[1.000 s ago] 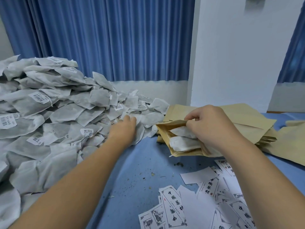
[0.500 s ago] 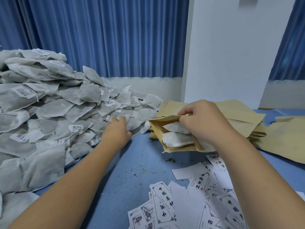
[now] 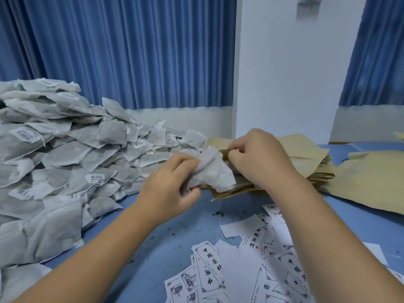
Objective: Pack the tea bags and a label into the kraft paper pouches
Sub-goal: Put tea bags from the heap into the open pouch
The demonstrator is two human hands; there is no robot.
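- One white tea bag (image 3: pixel 215 171) is at the middle of the table, held above its surface at the mouth of a kraft pouch (image 3: pixel 240 189). Its right end lies over the pouch opening; I cannot tell how far in it has gone.
- My left hand (image 3: pixel 170 184) has it. The fingers are curled round the bag's left end and clench it, with the thumb underneath.
- My right hand (image 3: pixel 262 158) is on the pouch. Its fingers pinch the upper lip of the mouth and hold it open, just beside the tea bag.
- The pouch lies on top of the stack of pouches (image 3: pixel 310 158), flat brown paper behind and under my right hand.
- To my left is the heap of tea bags (image 3: pixel 72 154), grey-white and piled high. Some have small barcode stickers, and the heap's near edge reaches almost to my left hand.
- Close to me, between my forearms and under the right one, the labels (image 3: pixel 209 270) lie scattered. They are white slips with black characters and framed borders, and some lie blank side up.
- The table (image 3: pixel 153 248) is blue, with dark crumbs (image 3: pixel 218 213) strewn between the labels and the pouch.
- More kraft sheets (image 3: pixel 371 182) lie spread on the right.
- Behind everything hang a blue curtain (image 3: pixel 131 51) and a white wall (image 3: pixel 284 73).
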